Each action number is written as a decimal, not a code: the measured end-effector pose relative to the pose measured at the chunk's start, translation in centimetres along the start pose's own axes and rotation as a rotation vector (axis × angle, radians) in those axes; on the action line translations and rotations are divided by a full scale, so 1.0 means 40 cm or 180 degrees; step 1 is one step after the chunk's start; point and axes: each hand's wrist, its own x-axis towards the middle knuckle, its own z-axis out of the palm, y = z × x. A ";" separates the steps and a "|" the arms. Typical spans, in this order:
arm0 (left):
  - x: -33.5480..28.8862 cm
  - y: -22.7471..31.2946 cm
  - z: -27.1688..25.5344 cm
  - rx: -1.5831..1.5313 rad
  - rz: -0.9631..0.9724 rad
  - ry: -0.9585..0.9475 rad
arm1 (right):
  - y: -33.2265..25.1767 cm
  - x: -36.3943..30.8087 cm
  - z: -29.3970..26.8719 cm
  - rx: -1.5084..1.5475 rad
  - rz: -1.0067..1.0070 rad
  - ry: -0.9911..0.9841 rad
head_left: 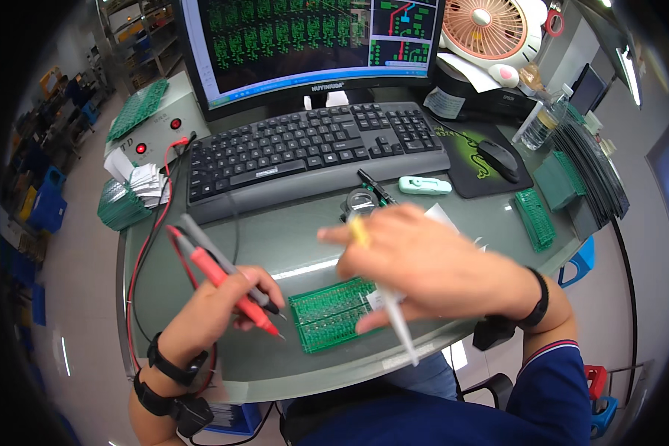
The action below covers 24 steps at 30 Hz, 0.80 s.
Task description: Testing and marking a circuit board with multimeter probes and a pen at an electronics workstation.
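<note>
My left hand (214, 306) is closed around a red test probe (217, 273) and a grey-black test probe (207, 239). Both metal tips point down to the right, just left of a green circuit board panel (321, 316) on the table. Above the panel's right end is my right hand (435, 260), with a slim white pen-like tool (400, 333) in its grip. A yellow part shows at the tool's upper end; motion blurs it, so its exact kind is unclear. A small white label (377, 299) shows by the right thumb, and the hand hides part of the panel.
Behind the hands are a keyboard (305, 149), a monitor (290, 44) and a mouse (498, 160). A tape roll (362, 202) and mint-green cutter (424, 185) lie before the keyboard. Board stacks (535, 219) stand right; red and black leads run from a grey box (163, 123) at left.
</note>
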 end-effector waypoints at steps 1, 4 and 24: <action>0.007 0.001 0.005 -0.0024 -0.0017 -0.0020 | 0.028 -0.003 -0.023 0.0141 0.0137 0.0178; 0.037 0.014 0.031 -0.0782 0.0722 0.0022 | 0.120 -0.025 -0.043 0.1171 0.0381 0.0631; 0.139 0.005 0.136 -0.0352 0.0167 -0.0981 | 0.364 -0.113 0.016 0.1254 0.1562 0.2365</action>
